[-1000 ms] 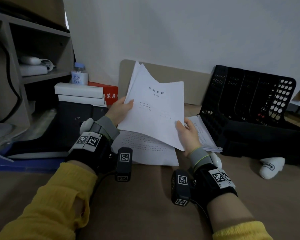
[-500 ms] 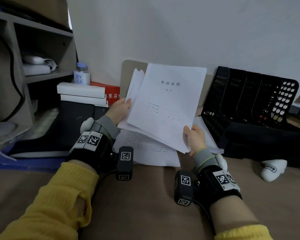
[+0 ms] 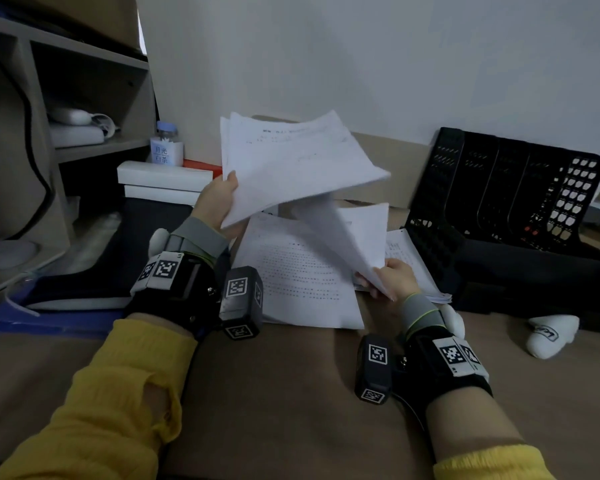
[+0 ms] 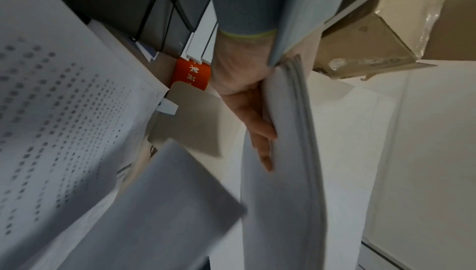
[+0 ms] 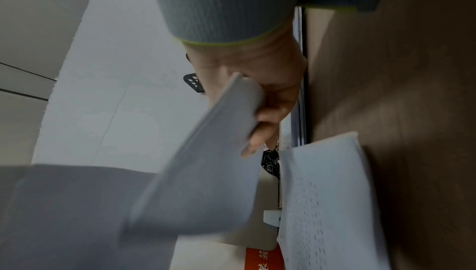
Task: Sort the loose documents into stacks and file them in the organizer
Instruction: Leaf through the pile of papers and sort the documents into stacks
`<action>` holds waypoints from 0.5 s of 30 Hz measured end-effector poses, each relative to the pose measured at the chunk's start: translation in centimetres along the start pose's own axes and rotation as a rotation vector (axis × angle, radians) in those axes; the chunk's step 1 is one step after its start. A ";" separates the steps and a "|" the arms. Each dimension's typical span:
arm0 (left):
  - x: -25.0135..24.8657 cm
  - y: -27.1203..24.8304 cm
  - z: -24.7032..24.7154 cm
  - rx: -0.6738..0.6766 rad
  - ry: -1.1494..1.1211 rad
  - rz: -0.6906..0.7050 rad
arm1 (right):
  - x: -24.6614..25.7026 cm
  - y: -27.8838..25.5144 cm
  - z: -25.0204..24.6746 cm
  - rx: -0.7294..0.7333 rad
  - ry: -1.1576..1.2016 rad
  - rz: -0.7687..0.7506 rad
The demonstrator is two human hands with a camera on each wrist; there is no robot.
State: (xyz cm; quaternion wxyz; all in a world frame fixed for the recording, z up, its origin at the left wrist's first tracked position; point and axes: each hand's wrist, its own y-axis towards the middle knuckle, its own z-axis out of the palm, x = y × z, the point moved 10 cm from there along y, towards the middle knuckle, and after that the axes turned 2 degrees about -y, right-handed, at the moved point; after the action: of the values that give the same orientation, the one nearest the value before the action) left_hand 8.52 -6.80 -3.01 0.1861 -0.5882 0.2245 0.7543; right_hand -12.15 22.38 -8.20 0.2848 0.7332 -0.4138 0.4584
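The left hand (image 3: 219,199) grips a raised sheaf of white printed papers (image 3: 291,161) by its left edge. The right hand (image 3: 394,277) pinches a blurred white sheet (image 3: 347,233) above printed pages lying on the brown tabletop (image 3: 274,393). A black perforated plastic organizer (image 3: 499,188) stands far right.

Dim light, blurred papers, warped edges

Plain white wall (image 3: 395,57), wooden shelf unit (image 3: 94,98) left, brown floor (image 3: 284,403), seemingly dim.

Bare brown desk (image 3: 291,393) lies open in front of my wrists. To my right the black perforated plastic organizer (image 3: 506,188) blocks the way, with a stack of printed white sheets (image 3: 409,261) at its foot; stacked white flat boxes (image 3: 163,183) and the grey wooden shelf unit (image 3: 94,98) wall off my left.
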 end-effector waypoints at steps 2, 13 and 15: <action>-1.4 -1.4 0.5 -0.005 -0.009 0.019 | 0.4 -0.2 0.1 0.007 -0.078 -0.008; -3.2 -4.6 2.1 0.004 0.036 0.048 | -0.7 -1.7 4.7 0.316 0.015 0.111; -3.2 -4.6 2.5 0.013 0.040 0.052 | -0.9 -1.9 5.2 0.351 0.002 0.121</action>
State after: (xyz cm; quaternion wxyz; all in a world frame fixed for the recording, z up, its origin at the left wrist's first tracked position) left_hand 9.80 -1.60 0.03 0.1655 -0.5959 0.2482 0.7456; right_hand -8.43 19.45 -11.26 0.1247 0.7451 -0.3704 0.5405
